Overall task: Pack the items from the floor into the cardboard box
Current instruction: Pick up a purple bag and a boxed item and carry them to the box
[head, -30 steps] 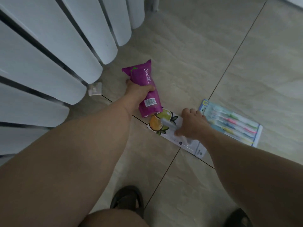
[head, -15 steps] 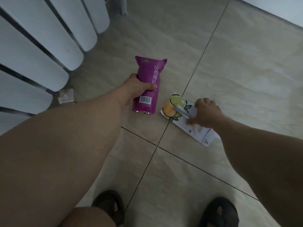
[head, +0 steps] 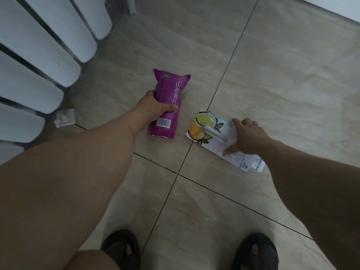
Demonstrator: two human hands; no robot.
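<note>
1. Nearest: two dark sandals [head: 120, 248] on the tiled floor [head: 292, 75], one either side of a grout line.
2. Right hand [head: 248, 136]: laid over the flat blister card [head: 220, 139] with the fruit print, fingers spread across its far edge and thumb at its near edge, apparently pinching it. Card lying flat on the floor or barely raised; cannot tell which.
3. Card long axis: running from far-left (fruit end) to near-right (barcode end). Right hand set about midway along it; this hand is the nearer one to the card.
4. Left hand [head: 155, 108]: curled round the purple snack pouch [head: 167, 108] at mid-length, thumb across the front.
5. Pouch long axis: pointing away, crimped top farthest, barcode end nearest. Pouch just left of the card, not touching it.
6. Farthest left: white radiator fins [head: 39, 47], with a small white bracket [head: 65, 117] at their base.
7. Cardboard box: not in view. Judgement: both items need lifting and carrying to it.
</note>
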